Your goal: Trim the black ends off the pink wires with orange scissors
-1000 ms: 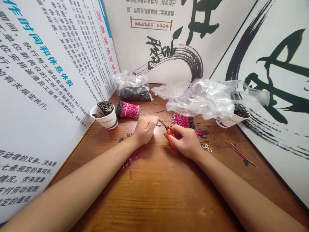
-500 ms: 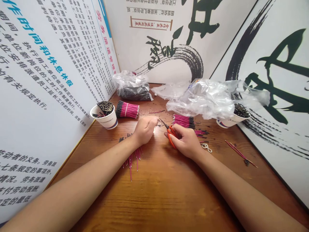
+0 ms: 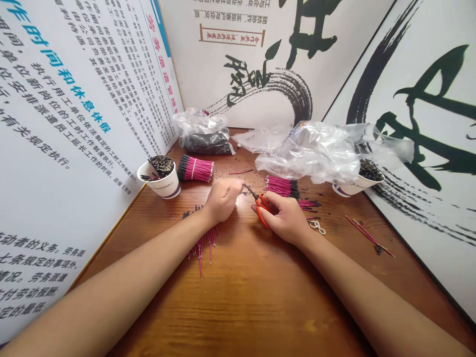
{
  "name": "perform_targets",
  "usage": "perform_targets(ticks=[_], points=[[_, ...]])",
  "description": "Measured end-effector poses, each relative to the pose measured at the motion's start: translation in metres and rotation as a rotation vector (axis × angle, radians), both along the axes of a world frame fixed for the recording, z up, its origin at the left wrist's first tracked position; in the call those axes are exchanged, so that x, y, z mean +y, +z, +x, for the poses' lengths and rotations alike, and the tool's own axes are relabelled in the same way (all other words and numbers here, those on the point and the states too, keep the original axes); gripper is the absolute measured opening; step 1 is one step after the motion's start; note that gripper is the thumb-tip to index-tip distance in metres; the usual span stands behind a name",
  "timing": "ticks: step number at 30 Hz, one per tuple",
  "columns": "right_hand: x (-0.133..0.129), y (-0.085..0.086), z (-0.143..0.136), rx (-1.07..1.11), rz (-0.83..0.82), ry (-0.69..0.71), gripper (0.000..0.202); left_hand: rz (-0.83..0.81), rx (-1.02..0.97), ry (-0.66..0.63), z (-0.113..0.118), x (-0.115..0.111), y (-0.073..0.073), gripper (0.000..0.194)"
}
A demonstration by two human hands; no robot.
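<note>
My right hand [image 3: 288, 215] is wrapped round orange-handled scissors [image 3: 263, 210], whose dark blades point up and left. Their tip meets the fingertips of my left hand [image 3: 224, 198], which is closed in a pinch; what it holds is too small to make out. Beneath my left wrist lie loose pink wires [image 3: 201, 253] with black ends, partly hidden by the forearm. A pink wire bundle [image 3: 281, 187] lies just behind my right hand, and a few more wires [image 3: 309, 204] are to its right.
A paper cup [image 3: 163, 184] of black pieces and a tied wire bundle [image 3: 196, 167] stand at the left. Behind are a bag of black material [image 3: 207, 141] and crumpled clear plastic [image 3: 312, 151]. At the right are another cup [image 3: 353, 187], white string [image 3: 317, 227] and long wires [image 3: 366, 233].
The scissor blades have closed together, and their tip has come up against my left fingertips. My left hand has hardly moved.
</note>
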State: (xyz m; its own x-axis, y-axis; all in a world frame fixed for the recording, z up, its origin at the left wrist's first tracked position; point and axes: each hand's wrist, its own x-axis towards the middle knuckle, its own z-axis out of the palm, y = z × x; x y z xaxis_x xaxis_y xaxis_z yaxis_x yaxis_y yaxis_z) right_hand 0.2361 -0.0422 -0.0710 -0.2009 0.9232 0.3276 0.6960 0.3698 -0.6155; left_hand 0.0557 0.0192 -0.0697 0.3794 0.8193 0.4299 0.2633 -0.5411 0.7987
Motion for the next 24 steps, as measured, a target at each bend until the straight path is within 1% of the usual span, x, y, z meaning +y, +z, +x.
perform_targets(ticks=[13,18,24], points=[[0.0007,0.0018,-0.0003,-0.01,-0.002,0.025,0.029,-0.008,0.004,0.006,-0.0001,-0.0001,0.0009,0.036],[0.0006,0.0003,0.0,0.008,-0.012,0.003,0.029,-0.007,0.005,0.005,-0.0004,-0.0007,0.001,0.037],[0.0003,0.0,0.0,0.007,-0.012,0.013,0.028,-0.017,0.006,0.003,-0.0004,-0.0005,0.0011,0.037]])
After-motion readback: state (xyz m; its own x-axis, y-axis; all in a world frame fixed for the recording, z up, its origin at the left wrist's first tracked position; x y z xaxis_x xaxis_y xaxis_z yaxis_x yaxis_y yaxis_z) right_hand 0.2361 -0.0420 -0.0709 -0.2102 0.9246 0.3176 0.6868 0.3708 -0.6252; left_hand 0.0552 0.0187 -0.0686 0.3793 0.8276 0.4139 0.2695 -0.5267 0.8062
